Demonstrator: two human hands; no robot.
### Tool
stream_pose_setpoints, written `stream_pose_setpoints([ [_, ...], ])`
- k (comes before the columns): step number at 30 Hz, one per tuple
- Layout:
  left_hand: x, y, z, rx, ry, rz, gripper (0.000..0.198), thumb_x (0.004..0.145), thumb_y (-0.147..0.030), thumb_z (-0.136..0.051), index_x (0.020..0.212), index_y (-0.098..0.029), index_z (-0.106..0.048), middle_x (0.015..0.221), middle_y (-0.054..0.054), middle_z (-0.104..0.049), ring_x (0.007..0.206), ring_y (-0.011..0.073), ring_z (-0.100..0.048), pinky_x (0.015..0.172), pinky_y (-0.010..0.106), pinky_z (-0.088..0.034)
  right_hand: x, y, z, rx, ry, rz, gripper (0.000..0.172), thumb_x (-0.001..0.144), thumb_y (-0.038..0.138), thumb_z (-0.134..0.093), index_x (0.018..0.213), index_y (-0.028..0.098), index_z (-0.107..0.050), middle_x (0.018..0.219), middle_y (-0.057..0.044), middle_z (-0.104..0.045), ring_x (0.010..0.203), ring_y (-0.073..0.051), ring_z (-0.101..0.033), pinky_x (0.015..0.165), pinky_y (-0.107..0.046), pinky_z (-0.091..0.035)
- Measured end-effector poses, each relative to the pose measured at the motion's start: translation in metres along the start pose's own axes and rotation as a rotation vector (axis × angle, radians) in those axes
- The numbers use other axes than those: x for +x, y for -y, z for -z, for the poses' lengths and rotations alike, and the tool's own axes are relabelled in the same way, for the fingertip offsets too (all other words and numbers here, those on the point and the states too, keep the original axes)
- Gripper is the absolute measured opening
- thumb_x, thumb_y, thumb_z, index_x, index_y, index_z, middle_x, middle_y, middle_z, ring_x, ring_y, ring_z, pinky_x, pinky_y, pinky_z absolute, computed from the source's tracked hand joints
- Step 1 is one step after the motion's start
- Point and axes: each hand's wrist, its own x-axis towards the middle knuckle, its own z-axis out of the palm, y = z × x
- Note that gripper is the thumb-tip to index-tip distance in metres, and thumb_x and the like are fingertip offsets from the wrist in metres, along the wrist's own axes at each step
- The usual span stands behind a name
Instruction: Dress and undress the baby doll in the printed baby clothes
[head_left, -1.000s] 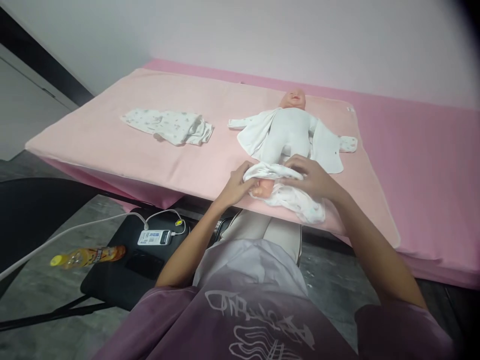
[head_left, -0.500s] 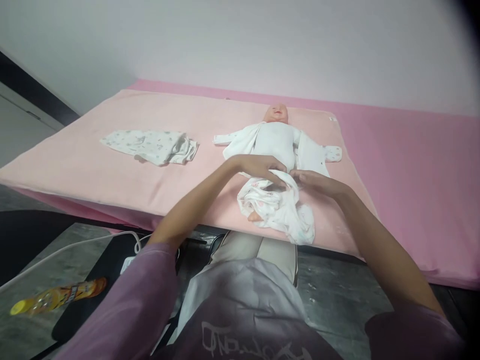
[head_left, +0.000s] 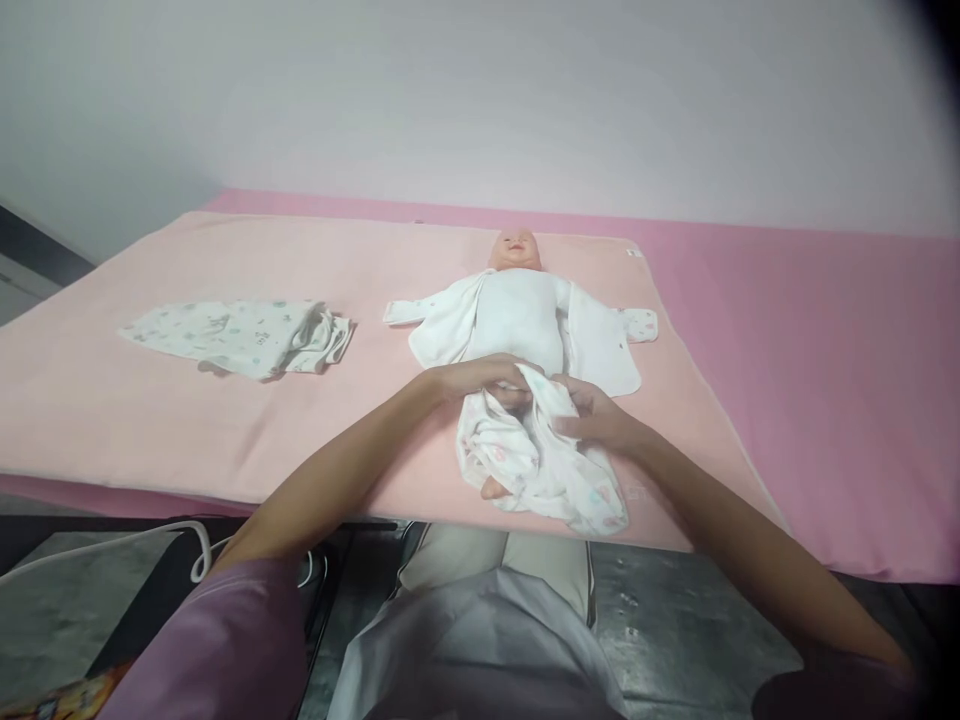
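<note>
A baby doll (head_left: 519, 308) lies on its back on a pale pink mat (head_left: 390, 260), its white jacket spread open to both sides. White patterned trousers (head_left: 536, 462) are bunched over its legs, and one foot (head_left: 491, 488) pokes out at the bottom. My left hand (head_left: 476, 378) grips the trousers' waistband at the doll's left hip. My right hand (head_left: 592, 412) pinches the same waistband on the other side. Both hands are closed on the cloth.
A folded patterned garment (head_left: 240, 335) lies on the mat to the left. The mat covers a darker pink bed (head_left: 825, 340) against a white wall. White cables (head_left: 112, 540) run over the grey floor at lower left, near a black seat. My knees are under the bed edge.
The view has tilted up and shifted. My hands moved from the doll's feet up to its waist, drawing the trousers along the legs.
</note>
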Motion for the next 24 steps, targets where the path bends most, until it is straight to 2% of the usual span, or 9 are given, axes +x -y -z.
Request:
stream_pose_setpoints([
  [3, -0.004, -0.001, 0.003, 0.087, 0.021, -0.015, 0.044, 0.081, -0.061, -0.086, 0.089, -0.019, -0.075, 0.064, 0.000, -0.049, 0.053, 0.0131, -0.044, 0.049, 0.029, -0.040, -0.004, 0.005, 0.007, -0.032, 0.174, -0.060, 0.059, 0.080, 0.041, -0.098, 0.128, 0.022, -0.069, 0.101, -0.001, -0.071, 0.088, -0.018, -0.069, 0.076, -0.026, -0.056],
  [6, -0.005, 0.000, 0.004, 0.176, 0.042, -0.027, 0.046, 0.082, -0.063, -0.088, 0.095, -0.020, -0.079, 0.087, 0.006, -0.069, 0.074, 0.0185, -0.065, 0.065, 0.030, -0.054, -0.009, 0.016, 0.017, -0.095, 0.340, -0.142, 0.084, 0.074, 0.033, -0.102, 0.149, 0.024, -0.064, 0.122, -0.007, -0.075, 0.115, -0.025, -0.073, 0.095, -0.033, -0.060],
  [10, -0.004, 0.002, 0.002, 0.219, 0.004, -0.059, 0.038, 0.088, -0.057, -0.087, 0.098, -0.021, -0.077, 0.100, 0.005, -0.072, 0.089, 0.0190, -0.070, 0.074, 0.027, -0.055, -0.012, 0.029, 0.023, -0.213, 0.358, -0.178, 0.100, 0.070, 0.032, -0.103, 0.159, 0.026, -0.059, 0.135, -0.009, -0.074, 0.131, -0.029, -0.068, 0.105, -0.036, -0.060],
  [12, -0.005, 0.000, 0.000, 0.230, -0.013, -0.068, 0.039, 0.090, -0.058, -0.084, 0.101, -0.021, -0.076, 0.102, 0.005, -0.071, 0.092, 0.0194, -0.070, 0.077, 0.027, -0.055, -0.012, 0.031, 0.023, -0.268, 0.344, -0.196, 0.095, 0.072, 0.032, -0.101, 0.158, 0.027, -0.061, 0.134, -0.007, -0.074, 0.129, -0.029, -0.069, 0.103, -0.036, -0.060],
  [14, -0.007, -0.002, -0.002, 0.251, -0.030, -0.045, 0.043, 0.091, -0.062, -0.081, 0.105, -0.022, -0.077, 0.108, 0.006, -0.072, 0.101, 0.0222, -0.071, 0.082, 0.028, -0.057, -0.012, 0.031, 0.019, -0.308, 0.332, -0.221, 0.073, 0.078, 0.035, -0.098, 0.145, 0.025, -0.071, 0.123, -0.005, -0.077, 0.118, -0.029, -0.072, 0.096, -0.036, -0.061],
  [16, -0.009, -0.004, -0.006, 0.265, -0.063, -0.017, 0.045, 0.091, -0.063, -0.079, 0.109, -0.022, -0.077, 0.114, 0.008, -0.072, 0.108, 0.0251, -0.071, 0.085, 0.030, -0.058, -0.011, 0.030, 0.012, -0.340, 0.262, -0.209, 0.052, 0.081, 0.040, -0.095, 0.127, 0.022, -0.078, 0.111, -0.003, -0.078, 0.106, -0.028, -0.073, 0.088, -0.035, -0.060],
  [17, -0.010, -0.005, -0.008, 0.264, -0.084, -0.014, 0.046, 0.090, -0.062, -0.081, 0.110, -0.021, -0.077, 0.113, 0.008, -0.073, 0.108, 0.0256, -0.071, 0.084, 0.030, -0.057, -0.010, 0.029, 0.007, -0.347, 0.195, -0.175, 0.048, 0.081, 0.042, -0.094, 0.122, 0.021, -0.078, 0.109, -0.003, -0.078, 0.104, -0.028, -0.073, 0.087, -0.035, -0.059],
  [21, -0.010, -0.005, -0.016, 0.251, -0.159, -0.079, 0.049, 0.077, -0.050, -0.095, 0.107, -0.020, -0.072, 0.103, 0.007, -0.072, 0.097, 0.0258, -0.073, 0.076, 0.032, -0.056, -0.004, 0.021, -0.015, -0.332, -0.160, -0.021, 0.045, 0.083, 0.046, -0.092, 0.114, 0.021, -0.072, 0.109, -0.003, -0.074, 0.104, -0.025, -0.068, 0.088, -0.034, -0.055],
  [24, -0.010, -0.005, -0.019, 0.335, -0.129, -0.128, 0.054, 0.070, -0.044, -0.100, 0.111, -0.022, -0.074, 0.110, 0.008, -0.073, 0.104, 0.0291, -0.073, 0.082, 0.037, -0.058, 0.000, 0.015, -0.027, -0.336, -0.363, -0.015, 0.042, 0.087, 0.055, -0.087, 0.099, 0.022, -0.064, 0.092, 0.000, -0.066, 0.087, -0.020, -0.062, 0.076, -0.030, -0.050],
])
